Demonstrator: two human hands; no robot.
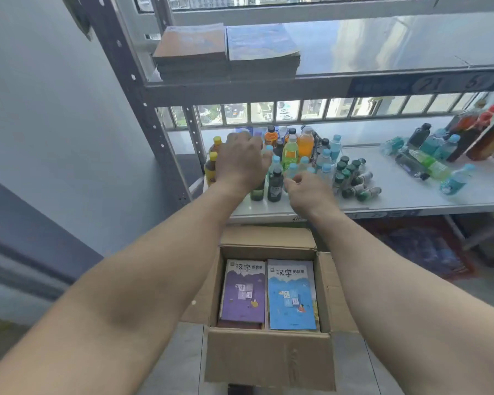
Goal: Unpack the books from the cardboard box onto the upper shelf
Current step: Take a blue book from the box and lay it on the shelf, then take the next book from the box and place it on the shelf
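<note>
Books remained in the cardboard box (pixel 270 357) at 6 o'clock: a purple book (pixel 243 292) and a blue book (pixel 293 296) lay flat, side by side, covers up, for a top lift. Two stacks (pixel 226 49) sat at the left end of the upper shelf (pixel 382 52), at 12 o'clock, leaving open room toward 2 o'clock. My left hand (pixel 240 161) and right hand (pixel 308 192) hovered in front of the bottles (pixel 303 161) on the middle shelf; fingers loosely curled, grasping nothing. Raised box flaps bounded the reach down.
</note>
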